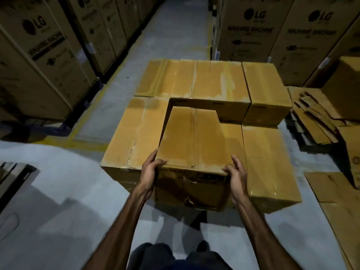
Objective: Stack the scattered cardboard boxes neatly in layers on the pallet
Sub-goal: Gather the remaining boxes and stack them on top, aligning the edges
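Note:
I hold a brown cardboard box (192, 141) in front of me, over the near middle of the stack. My left hand (151, 172) grips its near left corner, thumb curled over the top edge. My right hand (234, 176) grips its near right corner the same way. Under and around it lie stacked boxes: one at the near left (132, 133), one at the near right (266, 158), and a higher row at the back (194, 80) with another at its right end (266, 88). The pallet itself is hidden beneath them.
Tall washing-machine cartons line the left side (44, 61) and the back right (272, 30), with a grey aisle (175, 32) between. Flattened cardboard (311, 117) and loose boxes (342, 84) lie at the right. A dark frame (13, 176) sits on the floor at left.

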